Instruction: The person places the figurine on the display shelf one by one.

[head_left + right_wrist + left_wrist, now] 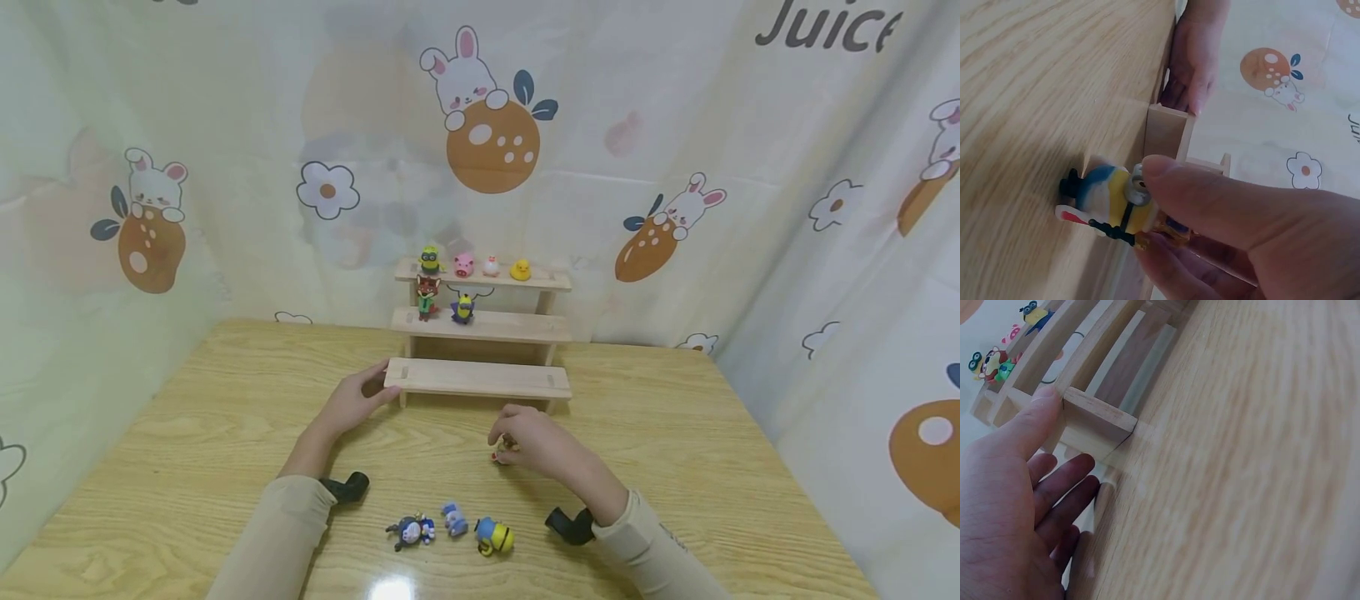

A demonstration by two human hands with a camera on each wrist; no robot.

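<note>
My right hand (pixel 536 442) pinches a small yellow-and-blue minion figure (pixel 1119 194) between thumb and fingers, in front of the shelf and low over the table. The figure wears silver goggles and has a dark stick-like piece at its side; the fingers hide part of its head. At the left end of a three-step wooden shelf (pixel 480 377), my left hand (pixel 356 404) rests its thumb at the lowest step's edge. Its other fingers are loosely bent beside that end in the left wrist view.
On the top step stand a minion (pixel 429 260), a pig (pixel 464 265), a white chick-like figure (pixel 491 266) and a duck (pixel 521 269). A fox (pixel 427 298) and a caped minion (pixel 462 309) occupy the middle one. Near the front lie a dark figure (pixel 409 531), a blue-grey one (pixel 454 518) and another minion (pixel 494 536).
</note>
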